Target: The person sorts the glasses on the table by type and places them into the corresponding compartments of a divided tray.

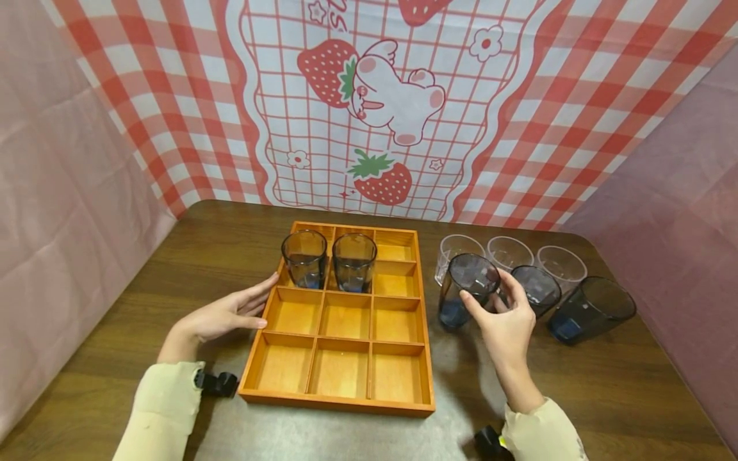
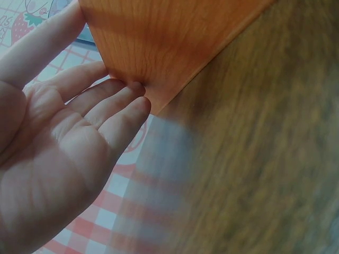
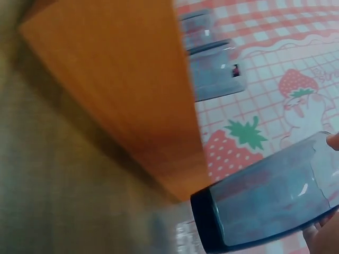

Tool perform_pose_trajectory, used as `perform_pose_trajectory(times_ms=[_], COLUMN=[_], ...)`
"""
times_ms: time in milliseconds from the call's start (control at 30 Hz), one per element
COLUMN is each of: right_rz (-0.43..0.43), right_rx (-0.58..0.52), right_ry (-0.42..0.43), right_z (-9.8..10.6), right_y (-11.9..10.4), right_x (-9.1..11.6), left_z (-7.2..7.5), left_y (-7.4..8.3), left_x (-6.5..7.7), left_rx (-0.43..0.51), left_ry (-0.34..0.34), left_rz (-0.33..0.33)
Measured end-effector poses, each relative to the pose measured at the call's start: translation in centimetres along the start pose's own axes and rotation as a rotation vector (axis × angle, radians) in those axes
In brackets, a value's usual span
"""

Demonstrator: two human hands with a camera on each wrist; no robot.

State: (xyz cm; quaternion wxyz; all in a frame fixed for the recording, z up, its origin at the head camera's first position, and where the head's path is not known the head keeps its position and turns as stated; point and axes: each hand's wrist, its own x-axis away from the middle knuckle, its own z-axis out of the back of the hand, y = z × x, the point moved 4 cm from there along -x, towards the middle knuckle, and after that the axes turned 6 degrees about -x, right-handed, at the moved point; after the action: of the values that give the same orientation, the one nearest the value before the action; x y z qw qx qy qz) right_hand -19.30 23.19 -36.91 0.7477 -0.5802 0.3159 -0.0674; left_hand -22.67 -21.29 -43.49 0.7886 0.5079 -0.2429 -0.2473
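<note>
My right hand (image 1: 510,326) grips a dark, see-through drinking glass (image 1: 468,288) near its rim, thumb on the near side, just right of the wooden tray. The same glass (image 3: 270,198) looks tilted beside the tray's side wall (image 3: 122,90) in the right wrist view. My left hand (image 1: 230,314) has its fingers straight, the fingertips (image 2: 139,90) against the tray's left wall (image 2: 153,47). The divided orange-brown tray (image 1: 340,402) carries two dark glasses, one in the left column (image 1: 305,259) and one in the middle column (image 1: 354,262), toward the far end.
Three clear glasses (image 1: 562,266) stand in a row at the back right. Before them are a dark glass (image 1: 536,291), partly behind the right hand, and another dark glass (image 1: 590,310) farther right. A checked strawberry cloth (image 1: 519,160) hangs behind the brown table (image 1: 138,307).
</note>
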Motion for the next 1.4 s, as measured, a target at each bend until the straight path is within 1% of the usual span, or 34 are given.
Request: perform_pose_trajectory(times_ms=[67,200,400,467,567,667,900,1100,1200,1400], right_rz=[0.01,0.008,-0.078,-0.102,-0.123,-0.134,-0.137,-0.111,-0.103,-0.122], right_rx=[-0.026,-0.14,-0.375,-0.435,-0.481,-0.487,-0.442,-0.441,-0.445,-0.429], right_ry=[-0.027,-0.078,-0.17,-0.199,-0.221,-0.241,-0.308,-0.347,-0.365,-0.373], right_z=[-0.1,-0.4,-1.6,-2.1,-3.0,-3.9,-5.9,-7.6,-8.3,-9.1], right_y=[-0.6,-1.6,-2.3,-2.3,-2.4,-2.3,-2.1,-1.8,-1.6,-1.0], right_x=[-0.4,-1.4,-2.5,-2.8,-3.2,-3.6,-4.2,-4.6,-4.7,-4.6], left_z=[0.0,0.0,0.0,0.0,0.0,-0.1,-0.1,0.0,-0.1,-0.1], left_y=[0.0,0.0,0.0,0.0,0.0,0.0,0.1,0.0,0.0,0.0], left_x=[0.0,0.0,0.0,0.0,0.0,0.0,0.0,0.0,0.0,0.0], left_rx=[0.0,0.001,0.001,0.0,0.001,0.004,0.005,0.013,0.016,0.017], left_ry=[0.001,0.001,0.0,0.0,0.002,0.003,0.007,0.01,0.008,0.009], left_rz=[0.0,0.001,-0.002,-0.003,-0.004,-0.004,-0.004,-0.006,-0.006,-0.008])
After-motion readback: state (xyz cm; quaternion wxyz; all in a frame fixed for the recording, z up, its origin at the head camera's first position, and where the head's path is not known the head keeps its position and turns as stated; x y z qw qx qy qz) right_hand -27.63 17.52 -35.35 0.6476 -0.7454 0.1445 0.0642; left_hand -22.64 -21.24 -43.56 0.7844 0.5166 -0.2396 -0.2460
